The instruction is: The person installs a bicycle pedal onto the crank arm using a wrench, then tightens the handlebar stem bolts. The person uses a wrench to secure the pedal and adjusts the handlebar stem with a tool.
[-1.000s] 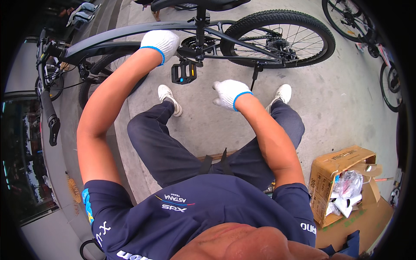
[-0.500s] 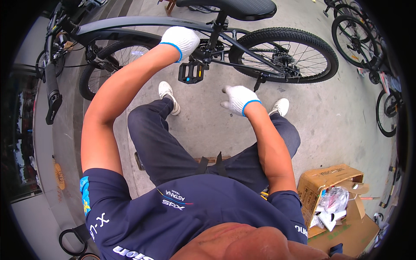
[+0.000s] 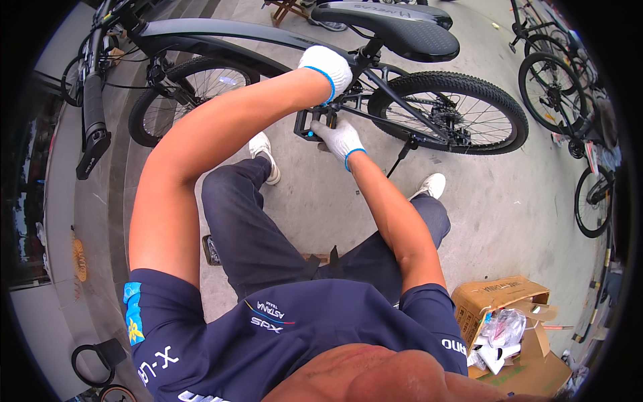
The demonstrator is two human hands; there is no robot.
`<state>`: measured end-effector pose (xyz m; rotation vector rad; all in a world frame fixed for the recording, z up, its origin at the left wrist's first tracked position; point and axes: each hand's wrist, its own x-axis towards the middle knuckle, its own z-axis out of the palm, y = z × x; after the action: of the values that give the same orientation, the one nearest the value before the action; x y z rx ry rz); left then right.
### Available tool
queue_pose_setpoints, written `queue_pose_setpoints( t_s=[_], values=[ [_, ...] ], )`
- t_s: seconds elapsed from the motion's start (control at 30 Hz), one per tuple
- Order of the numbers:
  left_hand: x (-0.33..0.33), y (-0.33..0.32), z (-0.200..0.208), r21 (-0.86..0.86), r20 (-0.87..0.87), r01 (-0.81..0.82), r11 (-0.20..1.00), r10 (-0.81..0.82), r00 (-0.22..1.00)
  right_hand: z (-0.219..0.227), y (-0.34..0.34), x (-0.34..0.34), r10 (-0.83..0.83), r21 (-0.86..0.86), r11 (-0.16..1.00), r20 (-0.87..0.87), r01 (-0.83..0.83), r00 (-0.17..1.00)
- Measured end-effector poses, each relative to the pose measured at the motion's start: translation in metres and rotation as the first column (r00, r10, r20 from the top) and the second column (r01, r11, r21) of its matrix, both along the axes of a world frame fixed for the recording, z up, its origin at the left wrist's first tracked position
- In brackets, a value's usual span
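White knit with a blue cuff covers the right hand point(image 3: 341, 137), its thumb laid over a black pedal point(image 3: 300, 126) and its fingers tucked beneath, so the grip looks clamped on it. That pedal hangs on the near side of a dark grey bicycle point(image 3: 281, 41), left of the rear wheel point(image 3: 455, 134). Just above, the left hand point(image 3: 329, 70), gloved the same way, bends over the bicycle below and left of the seat point(image 3: 402, 30); its fingers are hidden, so whether they hold anything cannot be told. A kickstand point(image 3: 400, 159) slants down beside the rear wheel. On the right, an open cardboard box point(image 3: 469, 311) holds clear plastic point(image 3: 506, 326).

As a judgement of risk, the pedal could spin and slip from under the thumb if pressed at one edge. Loose knit might snag on the pedal's edges, or fingers be pinched against the bicycle should the pedal swing round. A hard pull could tip the bicycle, if the kickstand alone props it.
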<state>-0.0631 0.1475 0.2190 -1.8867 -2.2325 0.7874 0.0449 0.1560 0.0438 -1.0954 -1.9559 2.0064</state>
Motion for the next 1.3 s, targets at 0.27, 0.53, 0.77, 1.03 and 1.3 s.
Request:
queue_pose_setpoints(
  t_s=[0.27,0.53,0.77,1.03,1.3],
  values=[
    [-0.018,-0.022,-0.003,0.067,0.013,0.037,0.997,-0.038,0.999,-0.041,-0.002,-0.033,-0.211,-0.362,0.924,-0.212,0.123,0.954],
    [-0.043,-0.038,0.003,0.138,0.063,0.059,0.989,-0.068,0.996,-0.032,-0.003,-0.027,-0.168,-0.253,0.961,-0.200,0.115,0.965],
    [-0.026,-0.032,0.019,0.066,0.088,-0.069,0.995,0.063,0.994,-0.020,-0.002,-0.016,-0.171,-0.273,0.954,-0.142,0.128,0.975],
    [0.008,0.004,0.034,0.059,0.075,-0.084,0.995,0.079,0.994,-0.015,0.018,0.000,-0.118,-0.153,0.983,-0.070,0.106,0.991],
    [-0.067,-0.059,0.010,0.221,0.573,-0.252,0.942,0.083,0.816,-0.028,0.054,0.035,-0.036,0.169,0.986,0.111,0.017,0.993]
  ],
)
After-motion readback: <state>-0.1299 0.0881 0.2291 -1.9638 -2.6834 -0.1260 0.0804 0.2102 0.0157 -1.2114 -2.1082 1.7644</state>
